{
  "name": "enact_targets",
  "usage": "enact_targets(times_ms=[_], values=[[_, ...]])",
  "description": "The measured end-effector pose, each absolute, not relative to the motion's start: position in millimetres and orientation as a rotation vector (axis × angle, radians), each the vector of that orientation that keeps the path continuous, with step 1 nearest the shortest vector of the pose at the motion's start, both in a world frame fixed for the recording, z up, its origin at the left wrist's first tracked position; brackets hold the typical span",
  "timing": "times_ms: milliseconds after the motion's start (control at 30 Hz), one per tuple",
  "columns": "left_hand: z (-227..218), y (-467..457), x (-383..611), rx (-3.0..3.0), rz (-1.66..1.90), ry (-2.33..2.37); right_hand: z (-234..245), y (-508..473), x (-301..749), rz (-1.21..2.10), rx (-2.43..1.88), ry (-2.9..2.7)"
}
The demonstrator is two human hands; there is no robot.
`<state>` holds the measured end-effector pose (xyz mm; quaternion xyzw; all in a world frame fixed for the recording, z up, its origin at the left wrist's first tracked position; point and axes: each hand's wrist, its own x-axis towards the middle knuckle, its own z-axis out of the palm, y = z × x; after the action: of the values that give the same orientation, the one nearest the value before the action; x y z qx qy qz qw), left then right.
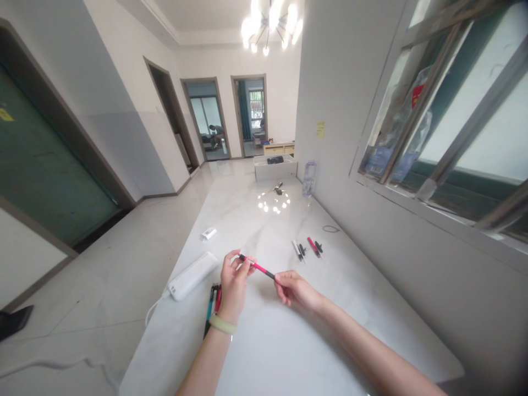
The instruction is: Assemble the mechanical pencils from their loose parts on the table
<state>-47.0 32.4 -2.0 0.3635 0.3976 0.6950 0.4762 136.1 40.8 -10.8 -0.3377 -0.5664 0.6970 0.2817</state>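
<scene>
Between my two hands is a red pen (262, 269) with black ends, held slantwise above the white table (264, 352). My left hand (235, 283) pinches its upper end, which has a clip. Fingers of my right hand (295, 289) close round the black grip end, so the tip is hidden. Under my left wrist lie several pens, among them a blue pen (210, 302) and a red one (218, 298), partly covered by the arm. Right of centre, a white pen barrel (296, 250) and a red pen barrel (313, 247) lie with black pieces and thin refills beside them.
A white power strip (193, 276) with a cable lies at the left edge, near a small white box-like item (208, 234). Farther back are keys (278, 190), a clear bottle (308, 179) and a white box (274, 169). A dark loop (330, 229) lies near the wall.
</scene>
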Motion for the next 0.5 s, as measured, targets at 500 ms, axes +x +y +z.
enact_targets(times_ms=[500], values=[[-6.3, 32.9, -47.7, 0.83, 1.732, 1.136, -5.5, 34.3, 137.9, 1.052, -0.962, -2.007]])
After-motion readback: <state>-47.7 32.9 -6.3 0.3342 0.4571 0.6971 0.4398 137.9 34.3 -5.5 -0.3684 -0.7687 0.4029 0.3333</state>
